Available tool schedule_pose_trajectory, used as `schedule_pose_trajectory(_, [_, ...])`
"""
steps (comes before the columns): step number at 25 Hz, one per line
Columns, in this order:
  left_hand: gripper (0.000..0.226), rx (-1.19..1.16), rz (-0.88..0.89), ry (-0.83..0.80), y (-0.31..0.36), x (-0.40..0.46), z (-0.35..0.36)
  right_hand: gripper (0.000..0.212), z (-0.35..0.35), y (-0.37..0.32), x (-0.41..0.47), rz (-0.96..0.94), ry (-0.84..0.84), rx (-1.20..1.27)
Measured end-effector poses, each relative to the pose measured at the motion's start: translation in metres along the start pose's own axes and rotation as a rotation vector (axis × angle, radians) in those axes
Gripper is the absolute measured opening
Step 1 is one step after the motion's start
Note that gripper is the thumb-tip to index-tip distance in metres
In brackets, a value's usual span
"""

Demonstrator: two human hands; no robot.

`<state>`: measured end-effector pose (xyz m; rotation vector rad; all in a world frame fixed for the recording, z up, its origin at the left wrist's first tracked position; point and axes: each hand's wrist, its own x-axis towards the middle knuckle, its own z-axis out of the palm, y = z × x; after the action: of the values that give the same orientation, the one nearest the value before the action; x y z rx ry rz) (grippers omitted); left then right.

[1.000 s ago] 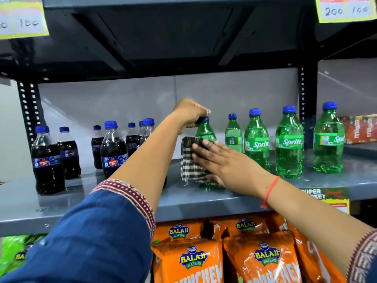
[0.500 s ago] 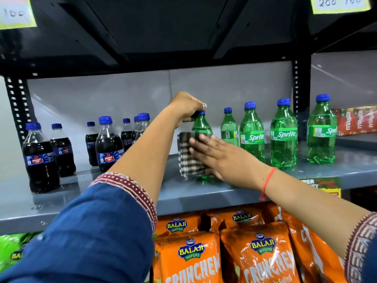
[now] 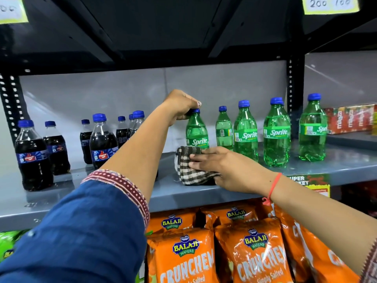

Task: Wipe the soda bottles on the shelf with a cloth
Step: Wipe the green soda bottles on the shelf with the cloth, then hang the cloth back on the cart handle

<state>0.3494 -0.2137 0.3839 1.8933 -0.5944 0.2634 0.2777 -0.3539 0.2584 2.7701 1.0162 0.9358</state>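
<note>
Left hand (image 3: 181, 106) is up top, clamped around the blue cap of a Sprite bottle (image 3: 196, 131), pinning it upright on the shelf (image 3: 336, 166). Right hand (image 3: 226, 167) is low, fingers spread flat, pressing a checked cloth (image 3: 187, 170) against the base of that same bottle; the cloth bunches under the palm and touches the shelf. A red thread (image 3: 273, 186) circles the right wrist, and a blue sleeve (image 3: 85, 231) with a maroon cuff covers the left forearm. To the right of the held bottle, four more green bottles (image 3: 276, 137) stand upright in a loose row, blue caps on, labels mostly facing out, the smallest one set further back. Off to the left, well apart, a cluster of cola bottles (image 3: 103, 144) stands on the same grey shelf, also blue-capped. Beyond the post on the far right, red cartons (image 3: 350, 119) sit on the next shelf section. Below, orange wafer bags (image 3: 263, 254) are packed tight, with a green bag (image 3: 8, 242) just showing at the lower left. Overhead, yellow price tags (image 3: 330, 5) hang from the dark shelf above.
</note>
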Motion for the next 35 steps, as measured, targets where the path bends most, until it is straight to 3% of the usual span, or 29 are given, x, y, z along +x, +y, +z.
schedule_pose_trajectory(2, [0.009, 0.114, 0.031, 0.021, 0.004, -0.005, 0.0, 0.067, -0.018, -0.008, -0.002, 0.097, -0.058, 0.133])
schedule_pose_trajectory(4, [0.018, 0.404, 0.201, 0.119, 0.015, -0.018, 0.003, 0.062, -0.04, -0.015, -0.009, 0.22, -0.055, 0.304])
schedule_pose_trajectory(7, [0.045, 0.581, 0.412, 0.222, 0.041, -0.07, -0.001, 0.048, -0.067, -0.022, -0.018, 0.299, -0.041, 0.625])
schedule_pose_trajectory(11, [0.063, 0.812, 0.219, -0.271, 0.044, -0.17, -0.014, 0.036, -0.071, -0.03, -0.017, 0.24, -0.136, 0.843])
schedule_pose_trajectory(13, [0.068, 0.957, 0.226, -0.271, 0.021, -0.2, -0.012, 0.029, -0.06, -0.037, -0.012, 0.241, -0.245, 0.997])
schedule_pose_trajectory(18, [0.021, 0.852, 0.097, -0.064, -0.013, -0.243, -0.025, 0.033, -0.031, -0.074, -0.007, 0.162, -0.548, 1.302])
schedule_pose_trajectory(20, [0.015, 0.811, 0.018, -0.013, -0.019, -0.263, -0.041, 0.053, -0.027, -0.087, -0.01, 0.095, -0.695, 1.482])
schedule_pose_trajectory(23, [0.01, 0.707, -0.094, 0.049, -0.028, -0.289, -0.058, 0.076, -0.027, -0.092, -0.013, -0.065, -0.884, 1.477])
schedule_pose_trajectory(25, [0.006, 0.663, -0.155, 0.064, -0.032, -0.31, -0.071, 0.065, -0.029, -0.101, -0.011, -0.085, -0.887, 1.421])
schedule_pose_trajectory(28, [0.008, 0.581, -0.212, 0.04, -0.034, -0.343, -0.085, 0.04, -0.029, -0.124, -0.005, -0.037, -0.758, 1.359])
schedule_pose_trajectory(32, [0.017, 0.429, -0.268, -0.001, -0.028, -0.383, -0.095, 0.05, -0.035, -0.149, -0.008, -0.058, -0.862, 1.432])
schedule_pose_trajectory(35, [0.021, 0.321, -0.279, -0.075, -0.026, -0.411, -0.1, 0.042, -0.04, -0.165, -0.008, -0.016, -0.908, 1.506])
